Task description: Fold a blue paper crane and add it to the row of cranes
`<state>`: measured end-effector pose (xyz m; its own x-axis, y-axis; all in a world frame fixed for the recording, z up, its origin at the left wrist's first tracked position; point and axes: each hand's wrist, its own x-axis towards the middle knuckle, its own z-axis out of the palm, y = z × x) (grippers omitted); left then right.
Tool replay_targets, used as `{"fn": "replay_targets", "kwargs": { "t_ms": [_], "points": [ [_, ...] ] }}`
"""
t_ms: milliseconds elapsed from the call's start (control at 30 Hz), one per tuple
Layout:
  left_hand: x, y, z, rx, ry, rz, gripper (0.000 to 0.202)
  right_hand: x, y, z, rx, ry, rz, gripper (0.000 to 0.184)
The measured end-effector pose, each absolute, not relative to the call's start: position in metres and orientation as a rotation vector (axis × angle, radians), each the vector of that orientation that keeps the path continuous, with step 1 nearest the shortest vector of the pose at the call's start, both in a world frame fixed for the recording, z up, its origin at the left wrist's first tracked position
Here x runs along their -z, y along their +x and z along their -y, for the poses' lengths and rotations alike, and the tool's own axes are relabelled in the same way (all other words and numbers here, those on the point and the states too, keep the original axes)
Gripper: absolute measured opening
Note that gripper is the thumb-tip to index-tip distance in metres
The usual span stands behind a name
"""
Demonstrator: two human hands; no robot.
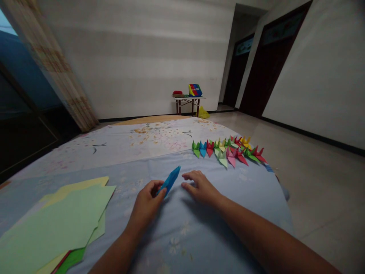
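Note:
A folded piece of blue paper [171, 180], long and pointed at its upper end, is pinched between the thumb and fingers of my left hand [148, 198]. It tilts up to the right above the light blue tablecloth [182, 232]. Just to its right is my right hand [201, 187], thumb and fingers apart, holding nothing and not touching the paper. Beyond that hand, several folded paper cranes [230, 152] in green, blue, red, yellow and pink stand close together in rows.
Loose sheets of paper [57, 217], mostly pale green with some yellow, lie in a pile on the left of the table. A floral cloth [159, 139] covers its far part. Against the back wall, a small table [188, 98] bears a colourful box [195, 90].

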<state>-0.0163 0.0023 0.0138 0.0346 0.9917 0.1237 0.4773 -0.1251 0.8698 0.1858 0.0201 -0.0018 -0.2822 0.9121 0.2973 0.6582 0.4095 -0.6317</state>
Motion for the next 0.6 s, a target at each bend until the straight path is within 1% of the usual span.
{"fn": "replay_targets", "kwargs": {
  "t_ms": [133, 233, 300, 400, 600],
  "points": [
    [-0.015, -0.013, -0.002, -1.195, 1.328, -1.417, 0.039, -0.002, 0.171, -0.027, -1.034, -1.172, 1.869, 0.035],
    [-0.011, -0.009, -0.001, -1.210, 1.231, -1.364, 0.041, 0.004, 0.155, -0.034, -1.269, -1.023, 1.679, 0.032],
    [-0.009, -0.008, 0.000, -1.202, 1.211, -1.330, 0.039, 0.010, 0.147, -0.038, -1.350, -0.990, 1.527, 0.030],
    [-0.008, -0.006, 0.000, -1.203, 1.220, -1.289, 0.037, 0.015, 0.139, -0.040, -1.420, -0.955, 1.336, 0.032],
    [-0.010, -0.007, 0.000, -1.157, 1.211, -1.246, 0.037, 0.014, 0.137, -0.040, -1.435, -0.907, 1.264, 0.034]
  ]
}}
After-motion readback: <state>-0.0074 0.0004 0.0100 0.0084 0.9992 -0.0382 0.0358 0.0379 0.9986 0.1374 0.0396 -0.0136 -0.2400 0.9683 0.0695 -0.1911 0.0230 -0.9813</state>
